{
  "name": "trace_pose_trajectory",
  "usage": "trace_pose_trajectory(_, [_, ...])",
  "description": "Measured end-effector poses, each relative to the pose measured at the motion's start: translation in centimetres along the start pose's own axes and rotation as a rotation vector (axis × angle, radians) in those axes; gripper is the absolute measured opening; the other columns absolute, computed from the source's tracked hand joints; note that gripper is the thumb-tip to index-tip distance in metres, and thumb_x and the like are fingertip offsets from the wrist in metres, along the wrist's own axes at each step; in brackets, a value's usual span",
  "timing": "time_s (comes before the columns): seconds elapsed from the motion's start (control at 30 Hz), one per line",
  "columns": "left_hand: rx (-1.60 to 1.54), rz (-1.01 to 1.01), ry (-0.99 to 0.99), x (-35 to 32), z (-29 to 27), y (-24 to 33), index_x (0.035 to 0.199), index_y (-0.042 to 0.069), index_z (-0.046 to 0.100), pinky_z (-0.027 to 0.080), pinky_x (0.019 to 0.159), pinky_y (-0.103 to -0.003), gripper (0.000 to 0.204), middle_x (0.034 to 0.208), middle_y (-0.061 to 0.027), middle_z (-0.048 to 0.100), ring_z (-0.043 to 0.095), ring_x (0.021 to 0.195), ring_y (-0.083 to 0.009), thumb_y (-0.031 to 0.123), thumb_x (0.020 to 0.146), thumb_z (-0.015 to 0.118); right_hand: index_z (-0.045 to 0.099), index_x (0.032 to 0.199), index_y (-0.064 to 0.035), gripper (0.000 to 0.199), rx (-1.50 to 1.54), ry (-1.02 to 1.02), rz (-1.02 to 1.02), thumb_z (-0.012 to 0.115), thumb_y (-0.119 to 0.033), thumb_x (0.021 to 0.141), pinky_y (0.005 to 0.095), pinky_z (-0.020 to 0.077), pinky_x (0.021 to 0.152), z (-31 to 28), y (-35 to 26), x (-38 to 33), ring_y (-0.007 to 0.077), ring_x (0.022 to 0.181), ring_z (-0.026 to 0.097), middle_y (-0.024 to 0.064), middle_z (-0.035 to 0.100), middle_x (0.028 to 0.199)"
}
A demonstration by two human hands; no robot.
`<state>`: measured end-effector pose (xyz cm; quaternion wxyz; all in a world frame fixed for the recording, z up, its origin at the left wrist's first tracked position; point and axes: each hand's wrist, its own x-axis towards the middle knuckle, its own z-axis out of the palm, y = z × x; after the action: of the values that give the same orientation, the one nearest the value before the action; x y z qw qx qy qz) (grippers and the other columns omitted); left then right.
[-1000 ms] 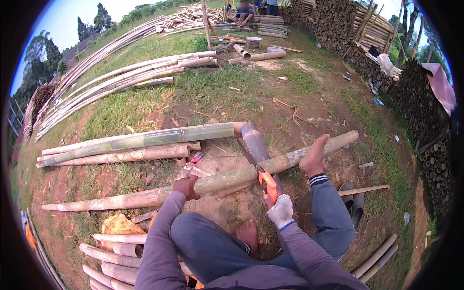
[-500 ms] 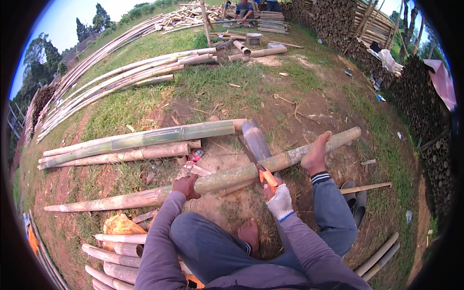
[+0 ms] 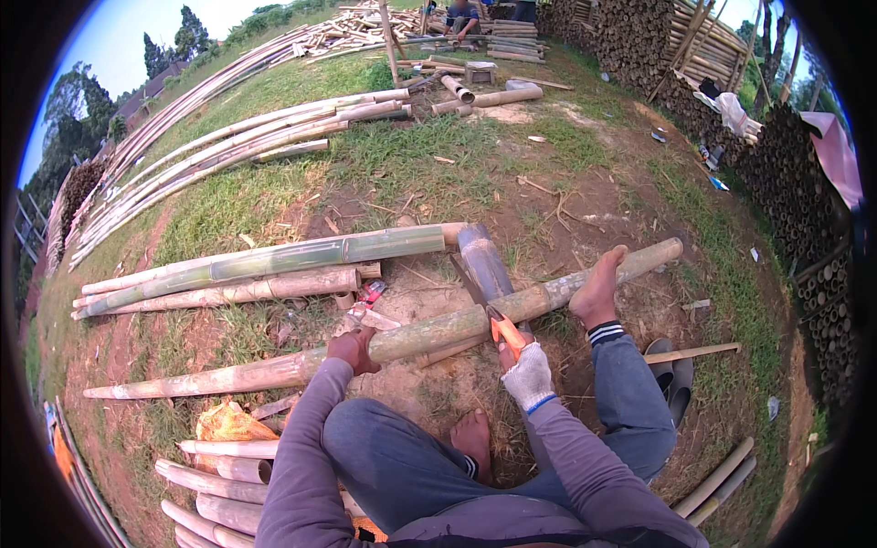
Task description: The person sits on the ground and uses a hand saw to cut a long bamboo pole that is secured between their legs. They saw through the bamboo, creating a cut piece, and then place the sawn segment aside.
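Note:
A long bamboo pole (image 3: 420, 336) lies across in front of me, resting on a thick bamboo piece (image 3: 484, 263) that runs away from me. My left hand (image 3: 353, 351) is closed round the pole left of its middle. In my right hand (image 3: 526, 370), which wears a white knit glove, is a handsaw (image 3: 505, 332) with an orange handle. Its dark blade crosses the pole at the spot just above the thick piece, tip pointing away to the upper left. My bare right foot presses on the pole near its right end.
Cut bamboo poles, one green (image 3: 274, 260), lie beyond to the left. Short bamboo lengths (image 3: 228, 513) and an orange sack (image 3: 230, 423) are at the lower left. Dark sandals (image 3: 679, 388) and a bamboo strip (image 3: 713, 353) lie right of my leg. A person (image 3: 461, 20) sits far off near stacked bamboo.
My right hand and the saw have shifted very slightly toward the far left along the blade's line. The pole, left hand and foot stay in place.

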<state>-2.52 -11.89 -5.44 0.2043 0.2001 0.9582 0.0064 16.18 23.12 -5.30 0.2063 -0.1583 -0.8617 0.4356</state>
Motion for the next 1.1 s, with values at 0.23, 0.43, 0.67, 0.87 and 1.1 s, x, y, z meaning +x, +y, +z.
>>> trace_pose_trajectory(0.23, [-0.013, -0.006, 0.046, 0.0, 0.2, 0.2, 0.142, 0.026, 0.06, 0.057, 0.1, -0.051, 0.087, 0.129, -0.0131, 0.075, 0.073, 0.118, -0.0365, 0.05, 0.065, 0.094, 0.067, 0.104, -0.0018, 0.034, 0.055, 0.002, 0.09, 0.074, -0.034, 0.098, 0.0565, 0.0512, 0.068, 0.1, -0.1, 0.0, 0.0512, 0.083, 0.069, 0.0292, 0.069, 0.086])
trace_pose_trajectory(0.43, [-0.026, -0.002, 0.045, 0.1, 0.3, 0.0, 0.143, 0.026, 0.06, 0.057, 0.1, -0.053, 0.089, 0.129, -0.0133, 0.075, 0.073, 0.118, -0.0371, 0.052, 0.065, 0.094, 0.067, 0.105, -0.0014, 0.033, 0.037, 0.003, 0.09, 0.074, -0.033, 0.098, 0.0554, 0.052, 0.07, -0.1, -0.4, -0.1, 0.0508, 0.085, 0.07, 0.0288, 0.07, 0.087])
trace_pose_trajectory(0.67, [-0.017, -0.007, 0.036, -0.1, 0.4, -0.2, 0.145, 0.025, 0.057, 0.057, 0.101, -0.053, 0.09, 0.131, -0.0148, 0.074, 0.073, 0.119, -0.0382, 0.052, 0.067, 0.093, 0.066, 0.113, -0.0013, 0.034, 0.068, -0.016, 0.089, 0.074, -0.031, 0.098, 0.054, 0.0537, 0.074, -0.5, -1.5, 0.0, 0.05, 0.089, 0.071, 0.0281, 0.071, 0.091])
trace_pose_trajectory(0.87, [-0.004, 0.001, -0.006, 0.1, -0.1, 0.1, 0.151, 0.024, 0.051, 0.056, 0.103, -0.052, 0.096, 0.136, -0.0176, 0.072, 0.072, 0.121, -0.0398, 0.054, 0.07, 0.092, 0.066, 0.115, -0.0007, 0.034, 0.122, -0.018, 0.102, 0.074, -0.03, 0.099, 0.0528, 0.0539, 0.075, -0.1, -0.3, 0.1, 0.0488, 0.09, 0.071, 0.0283, 0.071, 0.094])
trace_pose_trajectory(1.1, [-0.008, 0.0, -0.012, 0.0, 0.2, -0.2, 0.148, 0.024, 0.054, 0.056, 0.103, -0.052, 0.093, 0.137, -0.0166, 0.071, 0.072, 0.122, -0.0394, 0.055, 0.069, 0.092, 0.066, 0.114, 0.0, 0.033, 0.096, 0.008, 0.038, 0.074, -0.027, 0.099, 0.0524, 0.0539, 0.075, -0.5, -1.7, 0.0, 0.0482, 0.089, 0.071, 0.0277, 0.071, 0.093])
